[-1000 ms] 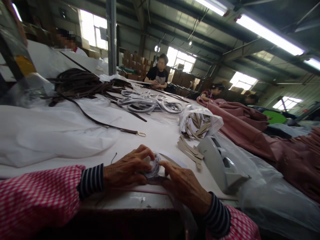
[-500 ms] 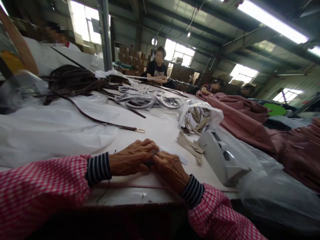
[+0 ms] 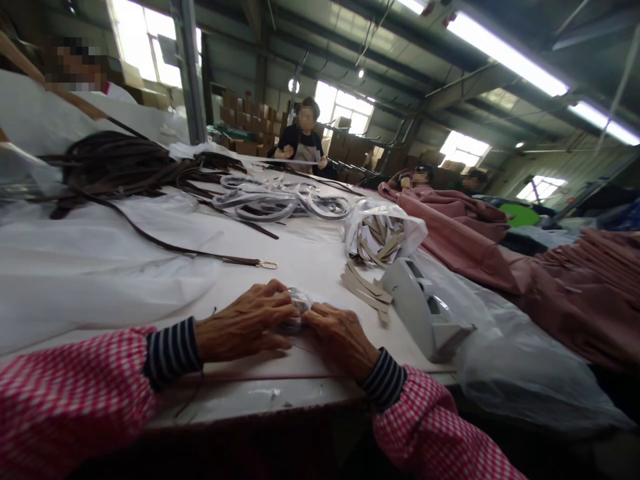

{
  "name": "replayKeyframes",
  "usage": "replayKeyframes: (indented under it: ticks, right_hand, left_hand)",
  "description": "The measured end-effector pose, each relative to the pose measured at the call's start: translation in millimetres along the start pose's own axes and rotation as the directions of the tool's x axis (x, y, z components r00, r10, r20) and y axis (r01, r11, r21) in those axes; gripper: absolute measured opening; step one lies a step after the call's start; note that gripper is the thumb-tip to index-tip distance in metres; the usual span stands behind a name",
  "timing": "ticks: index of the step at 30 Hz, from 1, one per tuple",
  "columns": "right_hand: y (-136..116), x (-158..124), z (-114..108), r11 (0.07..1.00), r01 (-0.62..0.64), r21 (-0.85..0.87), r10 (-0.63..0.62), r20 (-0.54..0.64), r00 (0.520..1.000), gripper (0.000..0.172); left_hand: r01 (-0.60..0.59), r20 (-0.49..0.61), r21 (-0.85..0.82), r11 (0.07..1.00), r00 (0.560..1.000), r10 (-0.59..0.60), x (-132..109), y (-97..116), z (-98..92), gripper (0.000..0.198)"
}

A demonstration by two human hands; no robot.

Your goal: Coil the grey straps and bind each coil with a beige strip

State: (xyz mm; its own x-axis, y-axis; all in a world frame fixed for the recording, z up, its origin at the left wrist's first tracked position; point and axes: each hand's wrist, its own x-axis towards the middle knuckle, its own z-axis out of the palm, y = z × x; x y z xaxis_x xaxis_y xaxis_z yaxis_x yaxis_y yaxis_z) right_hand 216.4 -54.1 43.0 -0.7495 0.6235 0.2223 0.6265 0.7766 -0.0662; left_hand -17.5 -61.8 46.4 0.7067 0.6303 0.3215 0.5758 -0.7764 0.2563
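Near the table's front edge, a small clear, shiny roll-like object lies between my hands. My left hand rests against its left side, fingers apart and palm down. On its right side my right hand has its fingers bent together against the object; what they pinch is too small to make out. A pale strip shows partly behind my right hand. Beyond my left hand lies a dark strap with a metal ring at its end.
Grey-beige strips lie beside a grey tape dispenser at right. Behind them stands a plastic bag of strips. Dark straps, wrapped loops and pink material lie farther off. Other people sit across the table.
The view has shifted, and the scene sits farther left. My hands have moved slightly apart, uncovering the shiny object. The person across the table has spread their hands along a pale strip.
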Motion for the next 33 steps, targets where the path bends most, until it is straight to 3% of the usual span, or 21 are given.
replayKeyframes:
  ticks: [4,7,9,12,14,16,19,21,23,27,29,33]
  right_hand:
    - [7.6,-3.6,0.3,0.968,-0.047,0.247,0.061,-0.046,0.997,0.008]
    - [26.6,-12.7,-8.2,0.851,-0.078,0.519,0.135,-0.072,0.988,0.017]
    - [40.0,-19.6,-13.1,0.843,-0.150,0.517,0.249,-0.128,0.960,0.019]
    - [50.2,-25.7,-11.6,0.929,-0.261,0.261,0.309,-0.161,0.937,0.014]
    - [48.7,-24.5,-5.3,0.958,-0.279,0.063,0.285,-0.136,0.949,0.011]
    - [44.1,-20.0,1.9,0.957,-0.273,-0.095,0.261,-0.116,0.958,0.008]
    - [41.3,-11.9,8.1,0.945,-0.224,-0.238,0.218,-0.055,0.974,0.016]
    - [44.8,-8.6,7.6,0.947,-0.215,-0.240,0.212,-0.038,0.976,0.020]
    - [50.7,-7.3,4.0,0.953,-0.269,-0.138,0.262,-0.062,0.963,0.022]
    - [56.9,-7.2,-7.4,0.894,-0.387,0.225,0.421,-0.129,0.898,0.028]
    - [52.6,-6.5,-12.9,0.816,-0.404,0.413,0.488,-0.119,0.864,0.035]
    - [31.4,1.1,-19.0,0.554,-0.419,0.719,0.553,0.058,0.831,0.040]
  left_hand:
    - [0.030,-0.102,0.148,0.989,0.995,-0.015,4.0,9.7,28.5,0.006]
    - [0.044,-0.119,0.121,0.992,0.992,-0.030,4.9,9.4,33.1,0.004]
    - [0.081,-0.120,0.015,0.997,0.990,-0.079,6.2,6.1,24.4,0.009]
    - [0.203,-0.155,-0.265,0.943,0.956,-0.249,14.5,-1.3,2.9,0.022]
    - [0.307,-0.118,-0.517,0.799,0.899,-0.422,23.7,-6.7,-8.0,0.032]
    - [0.349,-0.011,-0.746,0.567,0.845,-0.534,32.6,-12.4,-10.8,0.038]
    - [0.247,0.060,-0.937,0.246,0.809,-0.584,38.5,-22.7,-1.0,0.040]
    - [0.132,0.068,-0.989,0.064,0.798,-0.599,36.3,-31.4,8.8,0.038]
    - [0.044,0.085,-0.996,-0.082,0.787,-0.611,31.2,-40.5,16.4,0.035]
    - [-0.022,0.101,-0.984,-0.179,0.756,-0.647,21.5,-53.3,21.5,0.034]
    - [-0.033,0.125,-0.974,-0.226,0.752,-0.647,19.5,-55.5,21.5,0.034]
    - [-0.062,0.138,-0.953,-0.296,0.781,-0.609,20.0,-53.0,21.6,0.030]
